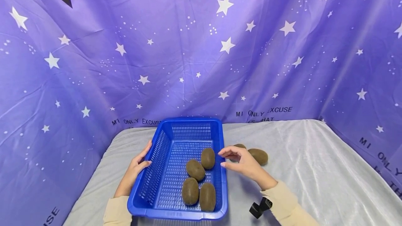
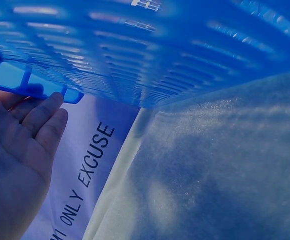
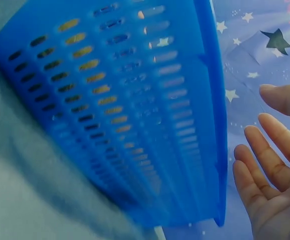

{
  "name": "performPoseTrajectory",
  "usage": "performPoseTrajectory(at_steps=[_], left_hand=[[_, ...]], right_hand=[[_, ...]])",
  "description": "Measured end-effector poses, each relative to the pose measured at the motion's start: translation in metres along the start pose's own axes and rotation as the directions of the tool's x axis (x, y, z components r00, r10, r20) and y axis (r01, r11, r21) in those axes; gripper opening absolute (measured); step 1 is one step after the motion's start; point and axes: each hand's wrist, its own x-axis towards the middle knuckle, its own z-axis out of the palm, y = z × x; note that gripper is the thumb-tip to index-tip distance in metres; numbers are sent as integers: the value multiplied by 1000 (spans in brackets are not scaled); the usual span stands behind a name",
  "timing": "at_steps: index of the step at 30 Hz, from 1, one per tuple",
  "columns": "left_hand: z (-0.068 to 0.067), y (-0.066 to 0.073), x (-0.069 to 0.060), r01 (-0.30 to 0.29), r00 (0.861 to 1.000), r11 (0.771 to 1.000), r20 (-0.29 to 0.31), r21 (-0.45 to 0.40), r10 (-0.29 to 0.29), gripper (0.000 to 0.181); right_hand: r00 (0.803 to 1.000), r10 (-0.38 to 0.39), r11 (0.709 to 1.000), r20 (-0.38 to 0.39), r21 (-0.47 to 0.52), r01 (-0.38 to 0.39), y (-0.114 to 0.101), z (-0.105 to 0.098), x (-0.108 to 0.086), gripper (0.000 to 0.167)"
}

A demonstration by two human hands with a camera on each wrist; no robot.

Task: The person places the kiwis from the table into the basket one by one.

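1. The right hand (image 1: 243, 163) is released and holds nothing; its fingers bend loosely, with the thumb apart, just outside the right rim of the blue plastic basket (image 1: 177, 214).
2. Four kiwifruit lie inside the basket; the far-right kiwifruit (image 1: 208, 158) is nearest those fingertips, across the rim from them.
3. The other three, a tilted kiwifruit (image 1: 195, 170) and two near-end ones, lie closer to the basket's near wall, farther from the fingers.
4. Two more kiwifruit (image 1: 259, 156) lie outside on the grey cloth (image 1: 301, 142), beyond the right hand, which partly covers them.
5. The left hand (image 1: 133, 171) rests nearly straight fingers against the left rim.
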Motion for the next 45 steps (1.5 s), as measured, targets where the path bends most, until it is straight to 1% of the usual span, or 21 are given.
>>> performPoseTrajectory(at_steps=[5, 10, 13, 16, 20, 24, 29, 35, 40, 45], left_hand=[[-1, 0, 0, -9, 1000, 1000, 3, -7, 9, 63], [1, 0, -1, 1, 1000, 1000, 3, -16, -1, 64], [1, 0, -1, 9, 1000, 1000, 5, -14, -9, 64], [1, -1, -1, 4, 1000, 1000, 10, -13, -4, 64], [1, -1, -1, -3, 1000, 1000, 15, -11, 3, 64], [0, 0, -2, -19, 1000, 1000, 10, -16, 19, 63], [-1, 0, -1, -21, 1000, 999, 19, -24, 22, 63], [0, -1, -2, -1, 1000, 1000, 14, -19, 1, 64], [0, 0, -1, 7, 1000, 1000, 5, -17, -7, 64], [0, 1, -1, 10, 1000, 1000, 13, -16, -10, 64]], right_hand=[[999, -7, 1000, -31, -18, 7, 7, -12, -9, 28], [999, 5, 1000, -44, 1, -5, 13, -21, -17, 29], [999, 0, 1000, -45, 14, 1, 16, -25, -21, 29], [998, -1, 1000, -62, 4, 2, 20, -30, -26, 28], [996, 30, 999, -89, -10, -31, 24, -35, -32, 26], [994, 51, 999, -98, -10, -52, 26, -39, -35, 26], [992, 47, 998, -116, -27, -51, 31, -42, -40, 26], [990, 23, 999, -142, -45, -30, 35, -50, -46, 27], [987, 13, 1000, -157, -25, -17, 37, -59, -47, 28], [982, 8, 1000, -190, -16, -11, 43, -67, -48, 28]])
